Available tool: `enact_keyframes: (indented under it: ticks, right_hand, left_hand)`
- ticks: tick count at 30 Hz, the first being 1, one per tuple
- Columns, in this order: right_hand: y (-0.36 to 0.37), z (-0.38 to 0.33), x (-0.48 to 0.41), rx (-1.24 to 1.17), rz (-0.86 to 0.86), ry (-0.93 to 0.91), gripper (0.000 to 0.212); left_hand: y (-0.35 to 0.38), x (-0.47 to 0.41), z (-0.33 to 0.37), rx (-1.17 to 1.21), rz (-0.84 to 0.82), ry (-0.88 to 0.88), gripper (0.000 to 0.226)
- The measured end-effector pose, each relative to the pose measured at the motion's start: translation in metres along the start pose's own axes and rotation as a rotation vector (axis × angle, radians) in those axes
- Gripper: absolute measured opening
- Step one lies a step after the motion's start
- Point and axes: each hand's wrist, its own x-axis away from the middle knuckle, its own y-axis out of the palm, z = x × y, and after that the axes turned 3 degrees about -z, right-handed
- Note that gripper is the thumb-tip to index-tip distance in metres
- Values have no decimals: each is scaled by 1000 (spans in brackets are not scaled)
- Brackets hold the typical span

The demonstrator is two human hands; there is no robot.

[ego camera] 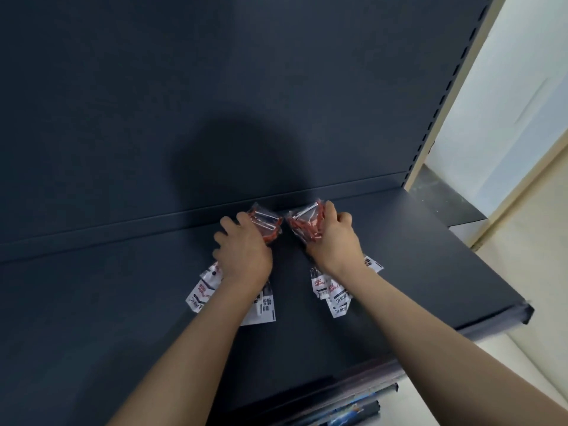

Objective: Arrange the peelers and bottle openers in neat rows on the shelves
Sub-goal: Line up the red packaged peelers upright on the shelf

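Observation:
Two bundles of red peelers in clear bags with white printed header cards lie on a dark shelf (415, 259), close to its back panel. My left hand (242, 250) grips the left bundle (266, 224), whose cards (258, 309) fan out beneath my wrist. The right bundle (304, 224) is gripped by my right hand (335, 238), fingers curled over its far end; its cards (335, 295) stick out towards me. The two bundles sit side by side with a narrow gap between them. No bottle openers are in view.
The dark back panel (215, 87) rises behind the shelf, with a slotted upright (442, 96) at its right. The shelf's front right corner (527, 312) juts out over a pale floor. A lower shelf edge (353, 407) with packaged goods shows at the bottom.

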Motion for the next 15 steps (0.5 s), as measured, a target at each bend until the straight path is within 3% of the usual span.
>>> enact_keyframes:
  ticks: [6,12,15]
  right_hand:
    - [-7,15,-13,11,-3,63,75]
    - [-20,26,-25,-92,-102,38,85]
    - [-32,34,-28,-28,-135,-14,77]
  left_hand:
    - [8,-10,21,3,-33,26,64]
    - [13,-15,36,-135,6,83,91]
    - [15,-10,52,-50,102,200,71]
